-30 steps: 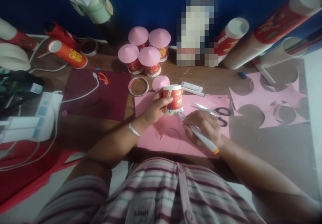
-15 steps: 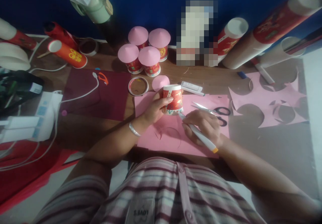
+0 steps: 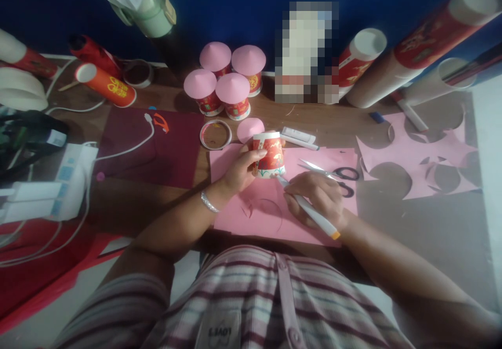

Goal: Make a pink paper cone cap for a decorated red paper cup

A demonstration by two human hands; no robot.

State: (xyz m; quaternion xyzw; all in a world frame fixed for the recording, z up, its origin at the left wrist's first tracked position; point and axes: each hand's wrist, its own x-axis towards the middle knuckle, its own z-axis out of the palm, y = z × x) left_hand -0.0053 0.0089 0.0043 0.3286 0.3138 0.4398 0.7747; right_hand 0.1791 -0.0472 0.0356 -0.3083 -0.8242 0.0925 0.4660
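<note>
Red cup (image 3: pixel 273 153), one: I log it on my feed as turned slightly since the earlier pictures, rim shifted a little left. Left hand (image 3: pixel 243 168), one: thumb tip moved slightly left with it.

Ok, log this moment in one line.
left hand: holds red cup; right hand: holds white pen, tip near cup; scissors: on pink paper

Red cup (image 3: pixel 273 153): paper, gold-printed side, white at the top end, teal-patterned white band at the lower end; slightly tilted, held in the left hand (image 3: pixel 243 169), thumb across its side.
White marker (image 3: pixel 314 213): orange rear end, slanting through the right hand (image 3: pixel 321 194); tip at the cup's lower edge, contact unclear.
</note>
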